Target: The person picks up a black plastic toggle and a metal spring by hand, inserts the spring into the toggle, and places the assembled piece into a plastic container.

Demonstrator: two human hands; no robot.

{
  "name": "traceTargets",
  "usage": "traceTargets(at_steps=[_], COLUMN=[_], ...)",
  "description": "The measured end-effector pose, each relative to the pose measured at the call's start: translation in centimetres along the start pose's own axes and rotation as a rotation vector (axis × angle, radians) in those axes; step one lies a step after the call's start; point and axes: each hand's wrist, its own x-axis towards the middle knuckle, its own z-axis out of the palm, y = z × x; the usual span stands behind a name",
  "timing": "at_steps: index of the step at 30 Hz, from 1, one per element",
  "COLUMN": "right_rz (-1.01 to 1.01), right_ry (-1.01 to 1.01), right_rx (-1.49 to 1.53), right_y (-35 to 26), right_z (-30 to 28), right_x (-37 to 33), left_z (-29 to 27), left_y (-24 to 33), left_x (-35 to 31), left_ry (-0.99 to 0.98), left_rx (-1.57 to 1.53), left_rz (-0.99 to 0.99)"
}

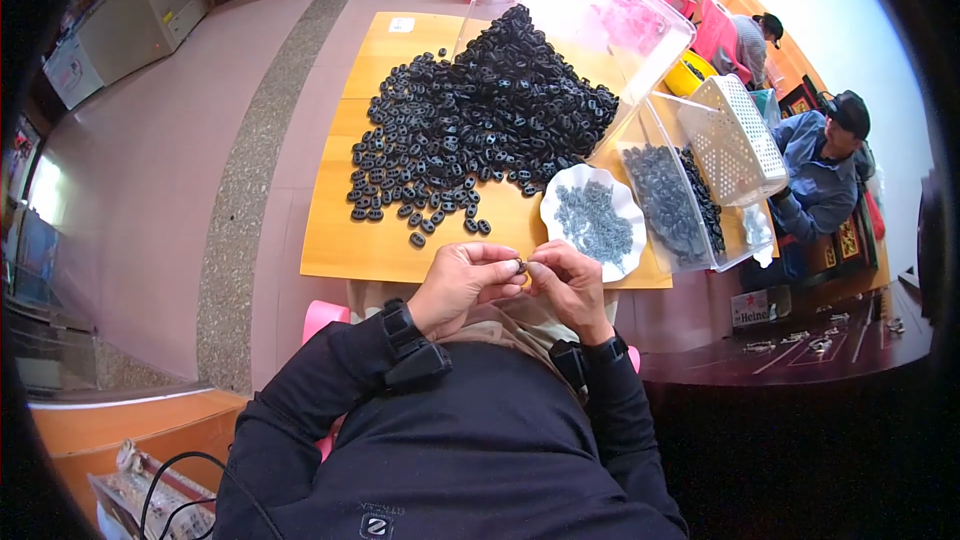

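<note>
My left hand (462,285) and my right hand (572,285) meet over the table's near edge, thumbs and forefingers pinched together. Between their fingertips is a small dark oval piece (521,266), mostly covered by the fingers. It resembles the black oval two-holed pieces (490,90) heaped on the table, a few of which lie loose just beyond my left hand. Right beyond my right hand is a white scalloped dish (634,215) holding many tiny grey metal-looking parts (592,220), too small to make out.
A large clear box (640,50) lies tipped behind the heap on the yellow wooden table (335,210). To the right, a clear bin (690,262) holds more black pieces beside a white perforated basket (740,130). A co-worker (825,175) sits further right; others work behind.
</note>
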Motion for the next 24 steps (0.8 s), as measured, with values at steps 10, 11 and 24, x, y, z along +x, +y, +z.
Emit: traceTargets(at_steps=[10,11,24], right_rz=[0.007,0.007,-0.027], right_ry=[-0.011,-0.015,-0.063], right_rx=[0.028,0.028,-0.088], right_y=[0.39,0.4,-0.16], right_z=[-0.12,-0.13,-0.42], right_x=[-0.04,-0.05,0.1], left_z=[0.16,0.14,0.12], left_y=[0.07,0.06,0.03], left_x=[-0.15,-0.15,-0.1], left_ry=[0.006,0.007,-0.005], left_rx=[0.02,0.02,0.037], left_rz=[0.001,0.001,0.009])
